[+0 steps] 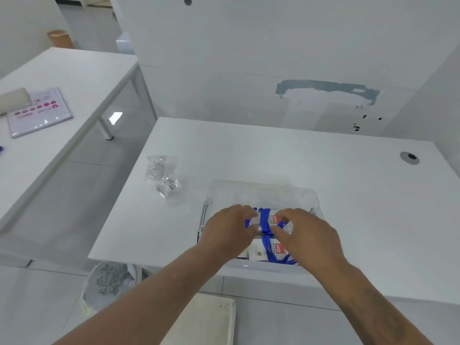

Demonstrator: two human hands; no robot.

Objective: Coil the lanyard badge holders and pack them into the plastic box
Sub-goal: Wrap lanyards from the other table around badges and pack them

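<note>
Blue lanyard (264,224) wraps a badge holder (272,218) that both hands pinch over the clear plastic box (263,192), lower centre of the frame. Left hand (227,232) and right hand (307,235) curl fingertips narrowly around it; another holder (270,252) lies beneath.

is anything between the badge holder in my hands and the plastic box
Nothing visible. Both the left hand and right hand hold the wrapped badge holder over the open plastic box, above another holder.
</note>
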